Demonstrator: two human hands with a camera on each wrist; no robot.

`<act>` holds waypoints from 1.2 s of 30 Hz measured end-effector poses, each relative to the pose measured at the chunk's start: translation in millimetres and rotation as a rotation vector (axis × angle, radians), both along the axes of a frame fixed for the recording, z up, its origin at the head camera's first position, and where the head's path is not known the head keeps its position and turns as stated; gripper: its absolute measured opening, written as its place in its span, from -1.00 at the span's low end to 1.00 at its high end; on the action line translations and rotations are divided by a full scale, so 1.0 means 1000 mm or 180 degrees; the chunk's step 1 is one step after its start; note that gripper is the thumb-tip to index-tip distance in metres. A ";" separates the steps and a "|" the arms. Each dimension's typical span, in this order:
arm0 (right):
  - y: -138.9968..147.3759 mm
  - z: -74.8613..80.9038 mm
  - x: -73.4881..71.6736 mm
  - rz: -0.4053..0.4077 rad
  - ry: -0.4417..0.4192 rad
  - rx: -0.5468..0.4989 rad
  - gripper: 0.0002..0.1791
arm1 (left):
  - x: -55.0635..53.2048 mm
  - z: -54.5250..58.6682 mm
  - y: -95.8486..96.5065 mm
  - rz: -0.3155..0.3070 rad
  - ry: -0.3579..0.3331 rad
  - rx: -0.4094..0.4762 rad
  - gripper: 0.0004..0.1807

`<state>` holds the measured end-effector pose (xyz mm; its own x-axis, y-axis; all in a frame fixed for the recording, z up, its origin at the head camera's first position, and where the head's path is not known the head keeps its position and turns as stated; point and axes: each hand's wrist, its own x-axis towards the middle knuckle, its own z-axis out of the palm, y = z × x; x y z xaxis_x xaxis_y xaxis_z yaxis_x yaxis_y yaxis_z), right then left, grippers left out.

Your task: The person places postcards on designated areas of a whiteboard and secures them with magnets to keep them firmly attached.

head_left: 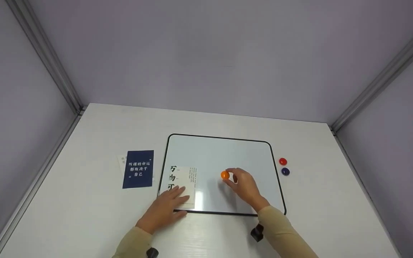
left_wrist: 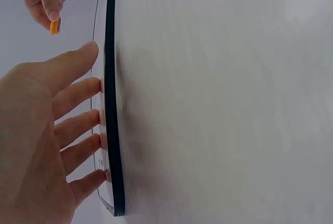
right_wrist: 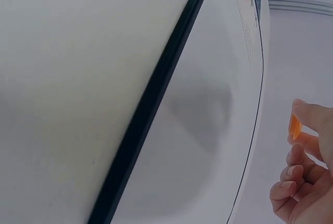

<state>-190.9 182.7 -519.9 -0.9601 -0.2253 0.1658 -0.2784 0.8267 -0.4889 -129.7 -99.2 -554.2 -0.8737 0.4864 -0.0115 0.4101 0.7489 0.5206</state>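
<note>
A black-framed whiteboard lies on the table. My left hand, fingers spread and nearly straight, rests on a cream card with black Chinese characters at the board's left side. The fingers cover the card's lower left part. Between thumb and fingertip my right hand pinches a round orange magnet, held above the middle of the board, to the right of the card. In the right wrist view the orange magnet appears edge-on, and its shadow falls on the board.
Left of the board lies a dark blue card with white characters, partly over a pale card. A red magnet and a dark blue magnet sit just right of the board. Walls stand behind and at both sides of the table.
</note>
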 end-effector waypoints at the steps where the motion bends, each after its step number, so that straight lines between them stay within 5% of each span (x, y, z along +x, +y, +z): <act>1: -0.001 0.001 0.000 0.0004 -0.0019 0.0000 -0.62 | 0.000 0.000 0.000 0.0000 -0.0005 -0.0001 -0.46; 36: -0.054 0.003 -0.012 0.0158 -0.0362 0.0238 -0.59 | -0.002 0.000 -0.001 -0.0001 -0.0030 -0.0082 -0.45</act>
